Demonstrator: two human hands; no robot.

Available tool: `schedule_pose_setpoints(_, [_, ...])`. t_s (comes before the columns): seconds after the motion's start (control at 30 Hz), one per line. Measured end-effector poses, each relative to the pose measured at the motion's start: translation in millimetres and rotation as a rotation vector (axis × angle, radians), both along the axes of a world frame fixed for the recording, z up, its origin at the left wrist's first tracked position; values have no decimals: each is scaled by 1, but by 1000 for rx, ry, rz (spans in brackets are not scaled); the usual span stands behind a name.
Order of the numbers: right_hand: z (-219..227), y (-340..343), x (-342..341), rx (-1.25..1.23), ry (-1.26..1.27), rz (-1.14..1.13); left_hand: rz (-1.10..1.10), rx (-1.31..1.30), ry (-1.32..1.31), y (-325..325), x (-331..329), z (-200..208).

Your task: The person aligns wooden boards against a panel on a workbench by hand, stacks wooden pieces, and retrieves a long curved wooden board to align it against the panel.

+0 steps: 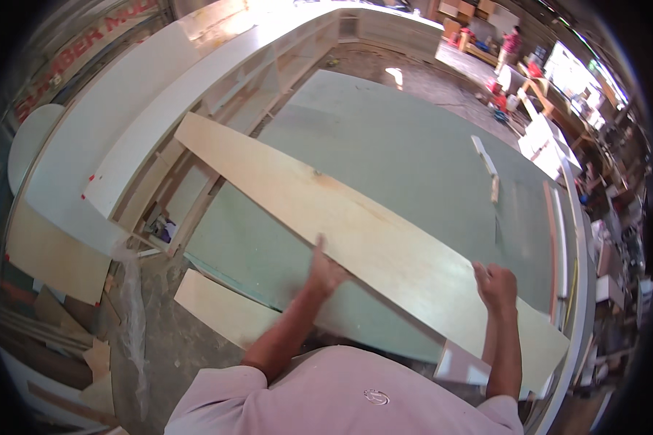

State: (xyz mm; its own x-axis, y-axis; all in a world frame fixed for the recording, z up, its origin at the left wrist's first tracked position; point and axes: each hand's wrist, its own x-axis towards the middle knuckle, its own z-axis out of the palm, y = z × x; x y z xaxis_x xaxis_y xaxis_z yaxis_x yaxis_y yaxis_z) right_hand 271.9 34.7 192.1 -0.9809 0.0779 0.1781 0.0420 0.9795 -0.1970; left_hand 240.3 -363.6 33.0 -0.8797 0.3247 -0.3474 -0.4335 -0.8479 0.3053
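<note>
A long, pale plywood board (341, 225) lies slantwise in front of me, from the shelving at the far left to the near right. My left hand (326, 274) grips its near edge, thumb on top and the fingers mostly hidden below. At the board's far edge, toward its right end, my right hand (498, 285) is closed around the edge. Under the board is a large grey-green sheet (413, 152) forming a work surface. Part of that sheet also shows between the board and my body.
Low white-topped shelving (225, 51) curves along the left and back. Another pale panel (221, 308) lies near my left arm. Narrow wooden strips (486, 167) rest on the green sheet. A person (511, 47) stands far off at the right, amid workshop clutter. Clear plastic film (132, 326) trails over the floor.
</note>
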Motion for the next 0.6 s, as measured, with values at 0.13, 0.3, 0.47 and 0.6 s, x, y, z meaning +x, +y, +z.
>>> schedule_pose_setpoints(0.13, [19,-11,164,54,-41,-78,198,-77,88,-88,17,-41])
schedule_pose_setpoints(0.3, [5,-36,312,161,175,-79,229,-365,-150,-100,51,-66])
schedule_pose_setpoints(0.47, [-32,-43,424,206,318,-152,208,-331,-115,-77,115,-44])
schedule_pose_setpoints(0.6, [-54,-36,508,144,465,-269,229,-353,-28,-54,161,-14])
